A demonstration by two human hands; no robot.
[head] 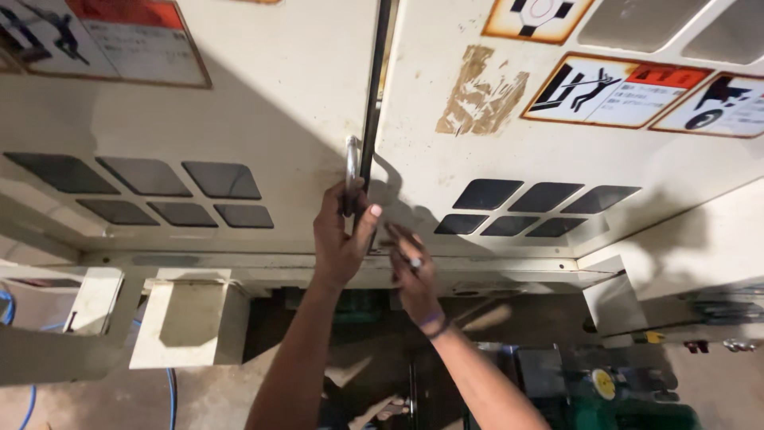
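A: What signs are on the cream metal machine doors (263, 103)?

B: A white rectangular warning label with a red band (119, 36) sits top left. On the right door there's an orange-framed white square sticker (535, 16), then two orange-edged white pictogram labels (617, 89), and a torn brown patch of sticker residue (480, 99).

A: And the handle?

B: The curved silver metal handle (351, 163) runs up and down beside the dark gap (376, 87) between the doors, near the black vent slots (183, 191).

A: The hands?

B: The left hand (341, 239) is wrapped around the handle's lower end. The right hand (412, 267) rests just beside it, fingers curled; I cannot tell whether it holds anything.
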